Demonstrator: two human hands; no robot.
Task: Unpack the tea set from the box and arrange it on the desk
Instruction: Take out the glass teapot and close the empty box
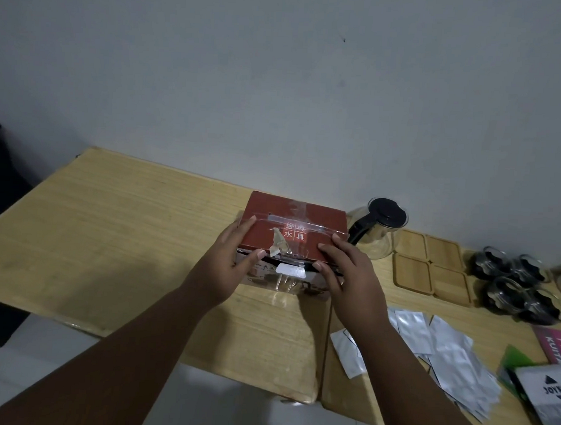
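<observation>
Closest in, the left forearm (115,353) and right forearm (398,362) reach up from the bottom edge, and both meet at the red-brown cardboard box (291,224). The left hand (227,263) clasps the box's near left corner, fingers laid along the top edge and thumb pressed on the near rim. The right hand (345,271) grips the near right corner, fingers curled over the lid's edge. The box sits on the pale wood-grain counter (111,237), towards the wall, with its lid down, clear tape across the top and a loose curl of tape at the near edge.

Just right of the box, and touching it or nearly so, stands a clear glass teapot with a black lid and handle (383,229). Next along are four square bamboo coasters (431,268), laid two by two. Beyond them is a cluster of small glass cups with dark insides (520,287). Nearer the front edge, silver foil sachets (443,351) lie scattered in a loose heap. At the far right are a pink booklet (556,345) and a grey packet printed JOYKO (550,397).
</observation>
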